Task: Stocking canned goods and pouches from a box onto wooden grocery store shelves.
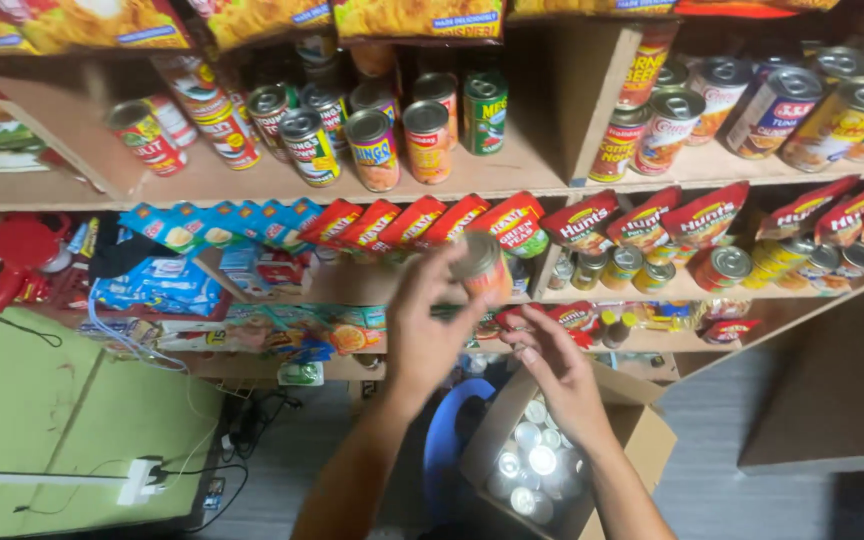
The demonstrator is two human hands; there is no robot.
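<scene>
My left hand (427, 320) is clamped round a can (482, 268), lifted in front of the middle shelf (352, 285), near the red pouches (422, 222). My right hand (557, 375) hangs open, fingers loose, just below it and above the box (642, 425) of more cans. The can looks rigid, smooth and fairly heavy, likely slippery at the rim; I judge the side wall the surest hold.

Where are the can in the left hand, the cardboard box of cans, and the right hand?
can (479, 262), head view, on its side wall below the lid.
cardboard box (642, 432), head view, on its right flap.
right hand (559, 372), head view, on the back of the hand.
</scene>
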